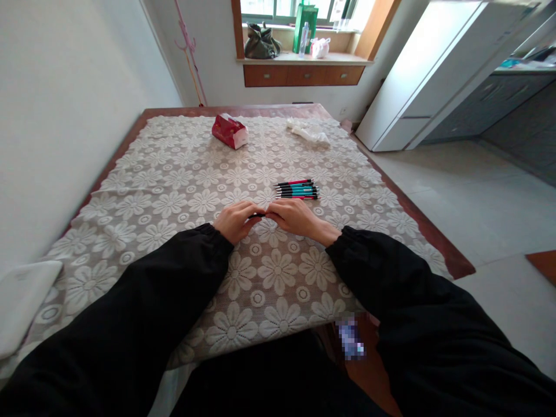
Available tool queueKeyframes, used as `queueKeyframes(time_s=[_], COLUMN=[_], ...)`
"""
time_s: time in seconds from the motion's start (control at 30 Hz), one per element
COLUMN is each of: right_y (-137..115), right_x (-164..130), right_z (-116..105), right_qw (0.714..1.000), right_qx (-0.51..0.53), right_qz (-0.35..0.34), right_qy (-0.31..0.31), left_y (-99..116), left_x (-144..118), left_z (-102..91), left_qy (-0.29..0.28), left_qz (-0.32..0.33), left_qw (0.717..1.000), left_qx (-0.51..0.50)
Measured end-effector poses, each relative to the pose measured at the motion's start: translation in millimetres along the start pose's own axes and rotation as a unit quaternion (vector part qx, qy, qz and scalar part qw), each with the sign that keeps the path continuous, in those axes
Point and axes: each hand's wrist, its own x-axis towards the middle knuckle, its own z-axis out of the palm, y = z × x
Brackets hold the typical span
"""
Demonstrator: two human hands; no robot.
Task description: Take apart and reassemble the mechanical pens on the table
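2 hands (266, 220) on perhaps 1 dark pen (257, 215)

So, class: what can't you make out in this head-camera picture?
- Head view: thin black object, mostly hidden by left hand and right hand.
- Small patch by the table edge: blurred.
- White slab: cut off by left edge.
- Window-sill items: too small.
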Motion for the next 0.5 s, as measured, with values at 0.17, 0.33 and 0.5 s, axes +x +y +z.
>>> queueKeyframes(time_s=[0.17,0.33,0.5], right_y=[0.1,2.9,7.5], right_x=[0.2,0.0,-0.5], right_z=[1.3,-1.1,1.4], right_qw=[0.998,0.996,0.997], right_qx=[0.028,-0.006,-0.003], right_qz=[0.044,0.034,-0.003], right_qy=[0.025,0.088,0.076], left_y=[1.2,3.7,2.2], left_x=[0.3,0.5,-0.1], left_z=[-2.3,-3.7,-1.9], left_qy=[0.019,0.051,0.027], left_qz=[-0.029,-0.057,-0.022], left_qw=[0.999,0.997,0.999], left_qx=[0.001,0.007,-0.008])
